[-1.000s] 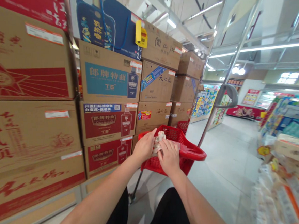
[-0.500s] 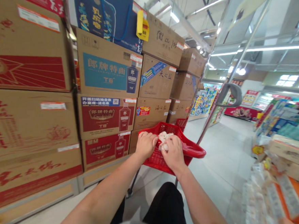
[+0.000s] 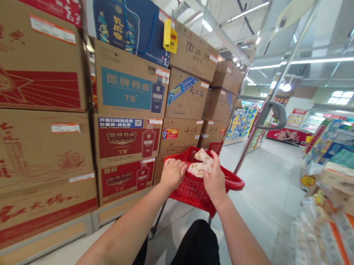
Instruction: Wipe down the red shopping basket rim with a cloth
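Supermarket aisle: right hand (image 3: 214,181) fingers pinch pale packet (image 3: 198,169) over red basket (image 3: 233,181); left hand (image 3: 172,173) fingers curled alongside.

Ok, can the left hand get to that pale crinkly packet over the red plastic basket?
Probably yes. The left hand sits right beside the pale crinkly packet, above the red plastic basket, with nothing between them; the right hand pinches its other side.

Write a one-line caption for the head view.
Right hand holds a pale packet over a red shopping basket, left hand at its rim, beside stacked liquor cartons.
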{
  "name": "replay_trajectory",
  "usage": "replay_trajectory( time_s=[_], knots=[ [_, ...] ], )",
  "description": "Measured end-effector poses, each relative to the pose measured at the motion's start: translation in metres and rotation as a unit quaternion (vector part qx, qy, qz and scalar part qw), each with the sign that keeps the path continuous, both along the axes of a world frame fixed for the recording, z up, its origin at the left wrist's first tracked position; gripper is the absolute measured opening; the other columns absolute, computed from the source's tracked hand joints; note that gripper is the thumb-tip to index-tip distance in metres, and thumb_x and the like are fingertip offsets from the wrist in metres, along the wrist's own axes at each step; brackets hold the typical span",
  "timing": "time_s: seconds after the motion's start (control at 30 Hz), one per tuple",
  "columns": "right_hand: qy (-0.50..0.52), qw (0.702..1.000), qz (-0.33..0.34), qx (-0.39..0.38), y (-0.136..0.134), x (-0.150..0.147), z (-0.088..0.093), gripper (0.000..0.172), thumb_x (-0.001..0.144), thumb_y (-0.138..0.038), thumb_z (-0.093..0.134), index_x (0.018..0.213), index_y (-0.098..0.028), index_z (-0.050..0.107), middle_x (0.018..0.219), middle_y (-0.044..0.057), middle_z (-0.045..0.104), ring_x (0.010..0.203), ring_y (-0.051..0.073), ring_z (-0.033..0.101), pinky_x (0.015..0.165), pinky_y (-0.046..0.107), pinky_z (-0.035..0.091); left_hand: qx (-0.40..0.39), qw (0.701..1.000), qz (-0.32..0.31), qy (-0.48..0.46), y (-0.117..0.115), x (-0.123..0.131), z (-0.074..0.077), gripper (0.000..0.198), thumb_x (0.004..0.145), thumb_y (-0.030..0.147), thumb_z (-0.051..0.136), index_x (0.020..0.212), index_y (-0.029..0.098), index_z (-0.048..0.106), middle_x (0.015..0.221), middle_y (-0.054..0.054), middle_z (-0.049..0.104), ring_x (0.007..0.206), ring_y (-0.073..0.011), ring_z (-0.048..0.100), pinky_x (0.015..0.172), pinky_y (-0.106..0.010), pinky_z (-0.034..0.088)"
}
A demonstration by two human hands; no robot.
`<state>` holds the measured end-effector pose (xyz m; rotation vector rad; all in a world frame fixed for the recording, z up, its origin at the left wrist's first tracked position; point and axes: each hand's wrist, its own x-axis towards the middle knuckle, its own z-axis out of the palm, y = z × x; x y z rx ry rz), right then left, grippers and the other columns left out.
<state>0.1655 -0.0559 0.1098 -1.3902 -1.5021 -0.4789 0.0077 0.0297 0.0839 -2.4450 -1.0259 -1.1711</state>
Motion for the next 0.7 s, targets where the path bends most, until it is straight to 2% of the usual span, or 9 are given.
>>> replay_trajectory(
  time_s=[0.07, 0.13, 0.23, 0.3, 0.37, 0.43, 0.5, 0.63, 0.7],
  knots=[
    [-0.003, 0.998, -0.014, 0.056, 0.0, 0.006, 0.011, 0.064, 0.079, -0.009, 0.041, 0.141, -0.015, 0.029, 0.136, 0.011, 0.047, 0.123, 0.02, 0.046, 0.1, 0.033, 0.041, 0.001, 1.0, 0.003, -0.005, 0.0, 0.0, 0.0, 0.036, 0.096, 0.034, 0.031, 0.079, 0.02, 0.061, 0.078, -0.004, 0.061, 0.08, -0.0192, 0.05, 0.082, -0.038, 0.033],
    [-0.053, 0.996, -0.017, 0.063, 0.002, 0.008, 0.011, 0.057, 0.081, -0.01, 0.04, 0.137, -0.015, 0.037, 0.136, 0.011, 0.047, 0.125, 0.02, 0.043, 0.102, 0.035, 0.039, 0.005, 1.0, 0.007, -0.007, 0.0, -0.001, -0.001, 0.036, 0.096, 0.034, 0.031, 0.079, 0.02, 0.061, 0.078, -0.004, 0.06, 0.08, -0.019, 0.05, 0.082, -0.038, 0.034],
    [-0.141, 0.989, -0.036, -0.015, 0.006, 0.001, -0.01, 0.051, 0.08, -0.014, 0.046, 0.131, -0.016, 0.047, 0.131, 0.012, 0.052, 0.119, 0.023, 0.049, 0.098, 0.038, 0.041, 0.012, 1.0, 0.009, -0.007, 0.001, -0.001, -0.002, 0.036, 0.096, 0.034, 0.031, 0.081, 0.02, 0.061, 0.078, -0.004, 0.06, 0.08, -0.0188, 0.049, 0.082, -0.038, 0.034],
    [-0.166, 0.983, -0.051, -0.059, 0.005, -0.006, -0.025, 0.052, 0.081, -0.024, 0.053, 0.132, -0.016, 0.047, 0.13, 0.014, 0.053, 0.117, 0.027, 0.05, 0.1, 0.044, 0.038, 0.013, 1.0, 0.009, -0.007, 0.001, -0.001, -0.002, 0.036, 0.096, 0.033, 0.031, 0.081, 0.02, 0.061, 0.078, -0.004, 0.06, 0.079, -0.0188, 0.049, 0.083, -0.038, 0.034],
    [-0.176, 0.979, -0.048, -0.086, 0.004, -0.012, -0.032, 0.057, 0.083, -0.037, 0.055, 0.134, -0.016, 0.044, 0.134, 0.014, 0.05, 0.119, 0.029, 0.048, 0.102, 0.047, 0.033, 0.008, 1.0, 0.009, -0.007, 0.002, -0.002, -0.001, 0.036, 0.096, 0.033, 0.03, 0.082, 0.02, 0.061, 0.078, -0.004, 0.06, 0.078, -0.0187, 0.049, 0.083, -0.038, 0.034],
    [-0.183, 0.976, -0.033, -0.113, 0.002, -0.014, -0.026, 0.051, 0.088, -0.041, 0.049, 0.133, -0.019, 0.045, 0.135, 0.012, 0.05, 0.121, 0.027, 0.047, 0.102, 0.045, 0.032, 0.002, 1.0, 0.016, -0.007, 0.003, -0.002, -0.001, 0.037, 0.096, 0.033, 0.029, 0.082, 0.02, 0.061, 0.077, -0.003, 0.06, 0.079, -0.0186, 0.049, 0.084, -0.038, 0.033],
    [-0.182, 0.972, -0.033, -0.142, 0.005, -0.016, -0.013, 0.038, 0.092, -0.034, 0.043, 0.126, -0.019, 0.053, 0.126, 0.011, 0.057, 0.116, 0.024, 0.05, 0.101, 0.042, 0.033, -0.002, 1.0, 0.023, -0.003, 0.003, -0.003, -0.001, 0.038, 0.097, 0.034, 0.028, 0.081, 0.021, 0.061, 0.078, -0.003, 0.06, 0.08, -0.0187, 0.049, 0.085, -0.038, 0.033],
    [-0.174, 0.963, -0.102, -0.179, 0.019, -0.023, 0.008, 0.024, 0.088, -0.031, 0.049, 0.099, -0.017, 0.064, 0.095, 0.011, 0.065, 0.095, 0.024, 0.057, 0.091, 0.039, 0.039, -0.006, 1.0, 0.024, 0.007, 0.002, -0.003, -0.002, 0.037, 0.097, 0.035, 0.029, 0.081, 0.021, 0.06, 0.079, -0.003, 0.059, 0.081, -0.0189, 0.048, 0.086, -0.038, 0.032],
    [-0.165, 0.963, -0.129, -0.169, 0.024, -0.028, 0.006, 0.022, 0.088, -0.032, 0.05, 0.1, -0.018, 0.063, 0.098, 0.01, 0.064, 0.092, 0.024, 0.058, 0.084, 0.037, 0.042, -0.007, 1.0, 0.023, 0.007, 0.003, -0.003, -0.002, 0.037, 0.097, 0.035, 0.028, 0.082, 0.021, 0.06, 0.079, -0.003, 0.06, 0.082, -0.0189, 0.048, 0.086, -0.038, 0.032]
  ],
)
